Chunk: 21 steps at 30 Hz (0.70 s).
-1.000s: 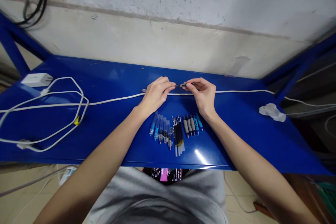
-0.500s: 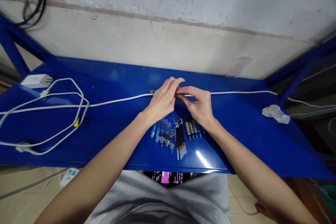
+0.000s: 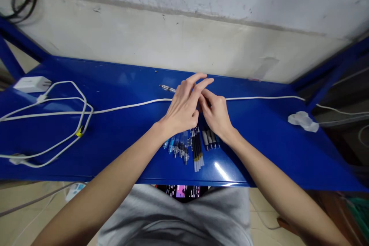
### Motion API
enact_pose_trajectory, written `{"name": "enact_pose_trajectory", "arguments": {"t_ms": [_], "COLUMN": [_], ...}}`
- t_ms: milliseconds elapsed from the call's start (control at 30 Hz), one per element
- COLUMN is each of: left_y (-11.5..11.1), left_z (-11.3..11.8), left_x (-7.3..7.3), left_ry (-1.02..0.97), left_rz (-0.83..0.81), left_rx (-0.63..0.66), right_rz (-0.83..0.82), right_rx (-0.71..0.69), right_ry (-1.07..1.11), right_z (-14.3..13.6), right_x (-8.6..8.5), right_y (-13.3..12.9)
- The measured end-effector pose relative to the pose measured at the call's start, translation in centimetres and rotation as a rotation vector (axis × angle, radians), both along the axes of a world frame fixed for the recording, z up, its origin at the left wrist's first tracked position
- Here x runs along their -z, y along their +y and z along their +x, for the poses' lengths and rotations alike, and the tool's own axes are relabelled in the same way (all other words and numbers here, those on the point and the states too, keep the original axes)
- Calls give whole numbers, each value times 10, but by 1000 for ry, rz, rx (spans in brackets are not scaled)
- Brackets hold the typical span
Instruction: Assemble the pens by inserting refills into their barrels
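Both hands, left hand and right hand, have drawn together above the pen parts on the tabletop, fingertips meeting over something hidden, so whether they grip it I cannot tell.

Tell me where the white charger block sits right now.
In the head view, the white charger block lies at the far left end of the blue table, near its back edge, beside the looped white cables and well left of both hands.

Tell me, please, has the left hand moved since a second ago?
Yes. The left hand has shifted right along the white cable, now overlapping the right hand.
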<state>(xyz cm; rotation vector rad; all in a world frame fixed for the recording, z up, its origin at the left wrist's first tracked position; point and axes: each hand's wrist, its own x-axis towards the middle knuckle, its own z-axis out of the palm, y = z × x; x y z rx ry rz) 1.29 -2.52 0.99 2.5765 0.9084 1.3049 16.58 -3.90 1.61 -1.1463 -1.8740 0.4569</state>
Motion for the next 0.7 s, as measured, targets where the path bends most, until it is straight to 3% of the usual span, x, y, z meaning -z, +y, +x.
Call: {"name": "enact_pose_trajectory", "arguments": {"t_ms": [233, 500, 700], "left_y": [1, 14, 21], "left_z": [-1, -20, -25], "left_x": [1, -4, -4], "left_ry": [-34, 22, 180], "left_rz": [24, 39, 56], "left_rx": [6, -282, -235], "right_rz": [-11, 77, -105], "right_rx": [-121, 18, 31], "right_ry": [-20, 175, 341], "right_z": [-5, 7, 15], "right_x": [-5, 1, 4], "right_y": [-6, 8, 16]}}
